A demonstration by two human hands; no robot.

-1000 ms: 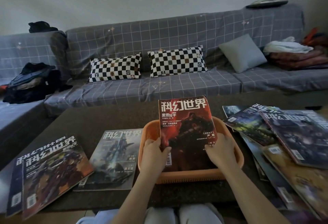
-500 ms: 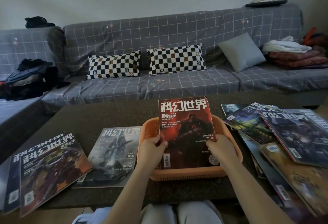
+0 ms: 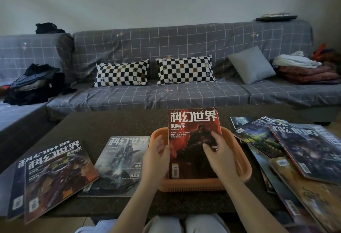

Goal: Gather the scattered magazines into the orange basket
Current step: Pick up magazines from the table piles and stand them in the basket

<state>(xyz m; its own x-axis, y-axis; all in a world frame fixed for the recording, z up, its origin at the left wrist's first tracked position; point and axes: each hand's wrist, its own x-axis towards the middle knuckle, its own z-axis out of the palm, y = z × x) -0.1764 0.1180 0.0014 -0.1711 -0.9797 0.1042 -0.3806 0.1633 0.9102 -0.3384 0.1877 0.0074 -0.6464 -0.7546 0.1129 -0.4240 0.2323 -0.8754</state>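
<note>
Sitting in the orange basket (image 3: 201, 184) at 6 o'clock on the dark surface (image 3: 114, 125): the red magazine (image 3: 193, 140), near end down in the basket, far end tilted up over the far rim toward 12. Left hand (image 3: 156, 158) at the magazine's left edge, fingers loosely curled and touching it; can't tell if it actually grips. Right hand (image 3: 219, 157) lies on the cover's right half, fingers spread and relaxed, not clamped round anything. Grey-cover magazine (image 3: 120, 164) flat on the surface just beside the basket at 9 o'clock, its right edge touching or slipping under the basket rim, can't tell which. Further toward 8 o'clock, an orange-and-purple robot-cover magazine (image 3: 57, 179) overlaps a dark blue one (image 3: 17, 190) beneath it; both overhang the near edge of the surface. At 3 to 4 o'clock, a fanned pile of magazines (image 3: 304, 151), top one dark blue with red spine, a yellowish one lower toward 5. Behind at 12: grey grid-pattern sofa (image 3: 184, 48) with two checkered pillows (image 3: 121, 73), a plain grey cushion (image 3: 251, 64), folded blankets (image 3: 310, 72) at 2, dark clothes (image 3: 35, 85) at 10.
</note>
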